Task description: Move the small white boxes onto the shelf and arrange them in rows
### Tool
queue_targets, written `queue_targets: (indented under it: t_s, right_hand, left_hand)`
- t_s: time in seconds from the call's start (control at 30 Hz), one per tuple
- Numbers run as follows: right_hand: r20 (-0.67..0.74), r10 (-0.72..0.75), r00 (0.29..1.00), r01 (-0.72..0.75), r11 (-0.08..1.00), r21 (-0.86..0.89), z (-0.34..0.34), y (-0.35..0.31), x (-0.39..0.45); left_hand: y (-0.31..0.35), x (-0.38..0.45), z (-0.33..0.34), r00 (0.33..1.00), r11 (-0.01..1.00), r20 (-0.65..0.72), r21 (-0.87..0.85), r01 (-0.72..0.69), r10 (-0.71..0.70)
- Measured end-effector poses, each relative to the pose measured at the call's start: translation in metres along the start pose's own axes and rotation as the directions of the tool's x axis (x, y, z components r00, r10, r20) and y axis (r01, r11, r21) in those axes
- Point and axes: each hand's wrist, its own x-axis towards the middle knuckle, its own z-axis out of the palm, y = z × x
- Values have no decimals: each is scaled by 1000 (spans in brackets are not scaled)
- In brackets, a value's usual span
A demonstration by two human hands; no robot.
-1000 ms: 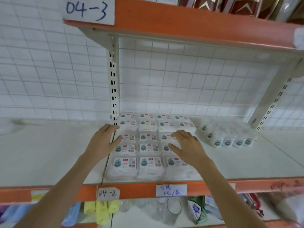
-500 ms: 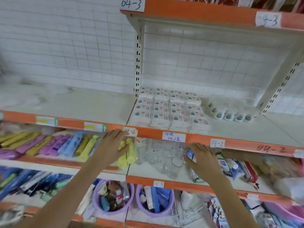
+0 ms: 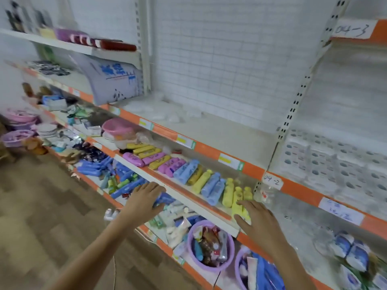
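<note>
Both hands, left hand [image 3: 144, 198] and right hand [image 3: 256, 218], hovered with fingers spread, holding nothing, before yellow tubes [image 3: 234, 195]; small white boxes [image 3: 326, 162] sat rowed on the shelf [image 3: 301, 191] beyond.

small white boxes [image 3: 335, 162], blurred, rowed on shelf [image 3: 293, 181]

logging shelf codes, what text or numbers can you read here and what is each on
"04-3": handwritten white tag on the upper orange shelf edge, right.
"04-2": handwritten white tag on the orange shelf edge below the small white boxes.
Blue characters on the large leaning bag: blurred, unreadable.
Handwritten price label, yellow price tags, box prints: unreadable.
</note>
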Motion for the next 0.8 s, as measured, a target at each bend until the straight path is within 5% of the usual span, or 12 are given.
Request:
queue_targets:
  t_s: [0.3, 0.57, 0.8]
  right_hand:
    - [-11, -136, 991, 136, 987, 87, 53, -129, 158]
    - [-40, -114, 993, 119, 975, 189, 73, -200, 275]
    - [-152, -74, 986, 102, 978, 183, 62, -194, 369]
  left_hand:
    - [-182, 14, -28, 975, 975, -29, -10, 221, -221]
    - [-308, 77, -44, 978, 977, -42, -76, 201, -205]
    - [-364, 176, -50, 979, 972, -127, -197, 130, -157]
